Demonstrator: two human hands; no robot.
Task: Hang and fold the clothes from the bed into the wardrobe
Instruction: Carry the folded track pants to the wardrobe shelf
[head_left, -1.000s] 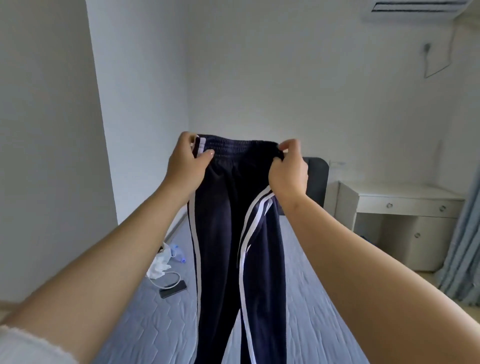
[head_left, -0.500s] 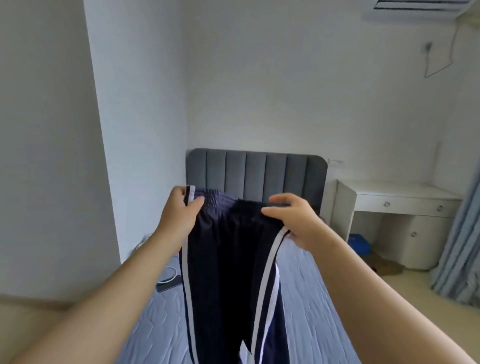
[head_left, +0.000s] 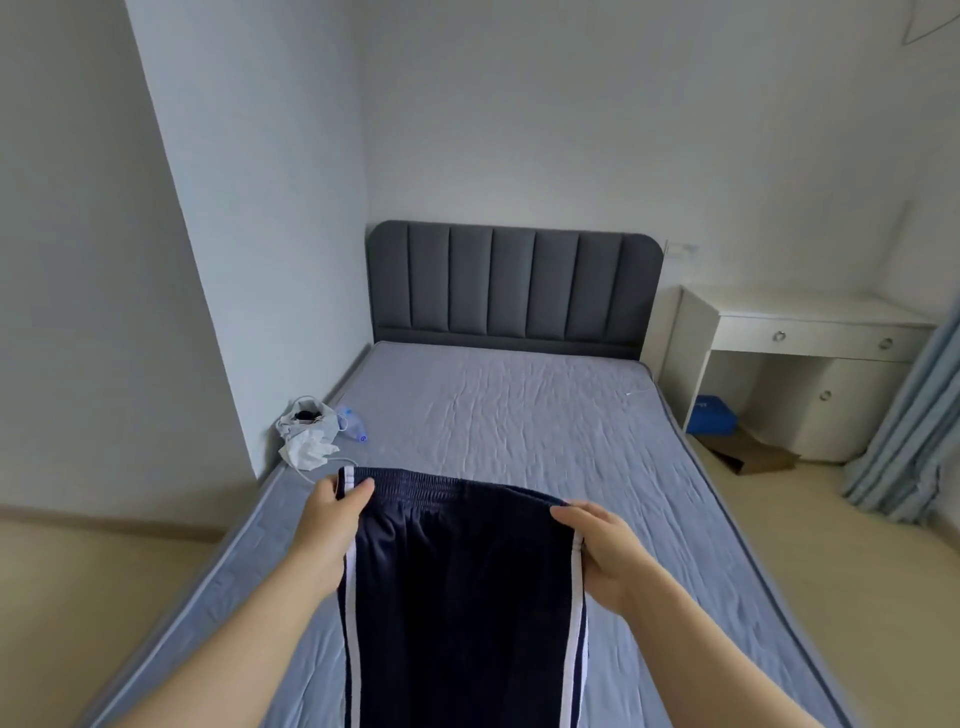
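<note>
Trousers (head_left: 457, 597), navy with white side stripes, hang above the grey quilted bed (head_left: 519, 415), each waistband (head_left: 447, 486) corner pinched by your left hand (head_left: 327, 525) and right hand (head_left: 608, 556); lay them flat before folding

Flat mattress (head_left: 519, 415) ahead; white bag (head_left: 306, 434) crowds its left edge beside wall (head_left: 234, 260); headboard (head_left: 514, 286) bounds far end.

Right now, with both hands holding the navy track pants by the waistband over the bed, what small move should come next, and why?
Probably lower the navy track pants flat onto the mattress to fold them. The left hand and right hand each pinch a waistband corner, the fabric is spread wide, and bare mattress lies just ahead.
</note>
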